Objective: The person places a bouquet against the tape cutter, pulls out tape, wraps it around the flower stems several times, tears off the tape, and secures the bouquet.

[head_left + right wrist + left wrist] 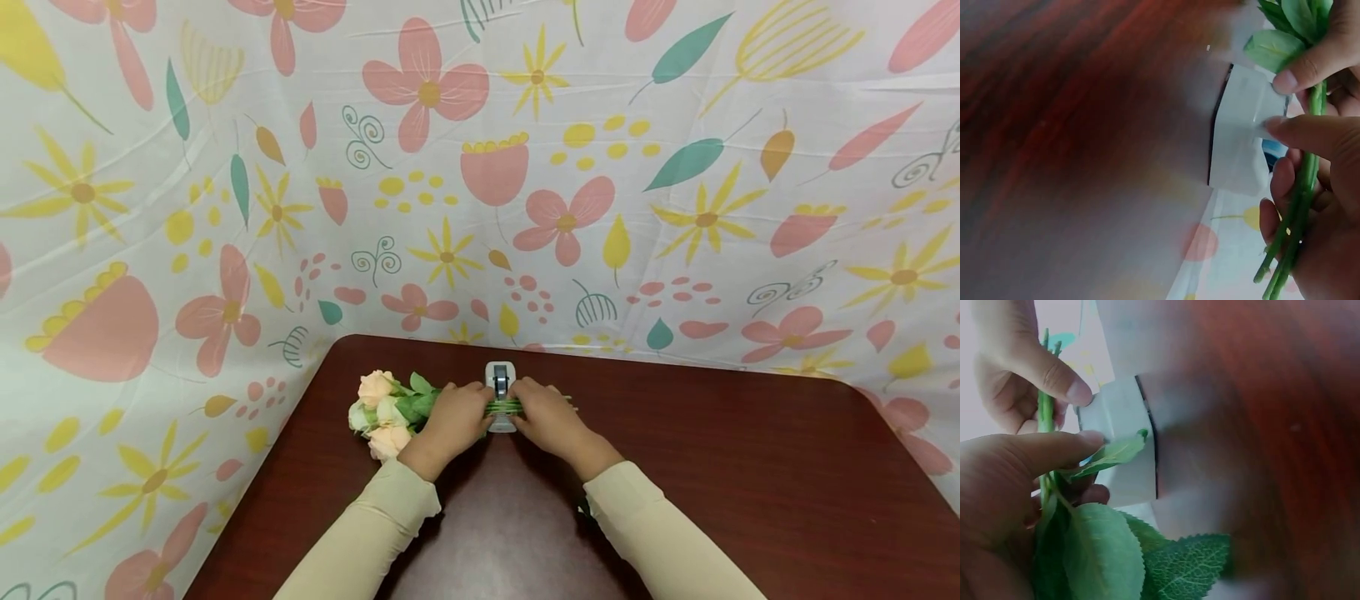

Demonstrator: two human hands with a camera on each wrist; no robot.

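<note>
A bunch of peach and cream roses lies sideways over the table, blossoms to the left. Its green stems run across a white tape dispenser, which stands on the table between the hands. My left hand grips the stems on the leafy side, with serrated leaves hanging below its thumb. Close by, my right hand holds the bare stem ends, its fingers curled round them. In the wrist views both thumbs reach to the dispenser's near side. Whether tape is on the stems I cannot tell.
The dark red-brown table reaches far to the right. A flower-printed cloth hangs behind it and along the left side. Something small and green shows beside the right sleeve, mostly hidden.
</note>
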